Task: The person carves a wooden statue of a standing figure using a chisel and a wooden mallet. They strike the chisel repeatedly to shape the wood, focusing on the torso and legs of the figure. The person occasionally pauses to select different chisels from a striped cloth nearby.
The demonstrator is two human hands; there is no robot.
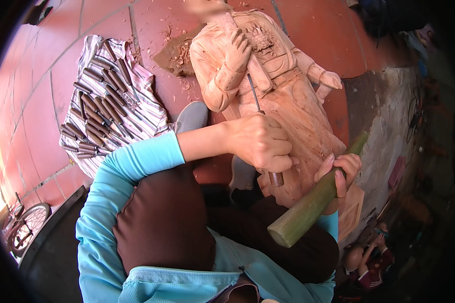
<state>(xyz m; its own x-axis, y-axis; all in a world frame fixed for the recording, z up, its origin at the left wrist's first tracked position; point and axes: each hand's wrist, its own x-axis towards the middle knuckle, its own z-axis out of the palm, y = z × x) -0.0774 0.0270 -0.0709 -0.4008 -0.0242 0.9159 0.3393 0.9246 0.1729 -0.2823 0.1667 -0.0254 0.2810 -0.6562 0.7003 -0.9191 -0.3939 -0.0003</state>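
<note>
A reddish-wood carved figure in a robe lies on its back in front of me, one carved hand against a flat upright piece on its chest. My left hand is closed in a fist around a chisel; its wooden handle end pokes out below the fist. The thin metal blade runs up to the figure's folds near the carved sleeve, where its tip meets the wood. To the right, my right hand grips the narrow part of a green club-shaped mallet. The mallet's thick end slants down toward my lap, apart from the chisel.
Left of the figure, a striped cloth bears several wooden-handled chisels. Curled shavings lie on the red tiles. My grey shoe is beside the carving. A bicycle wheel stands far left; another person is at lower right.
</note>
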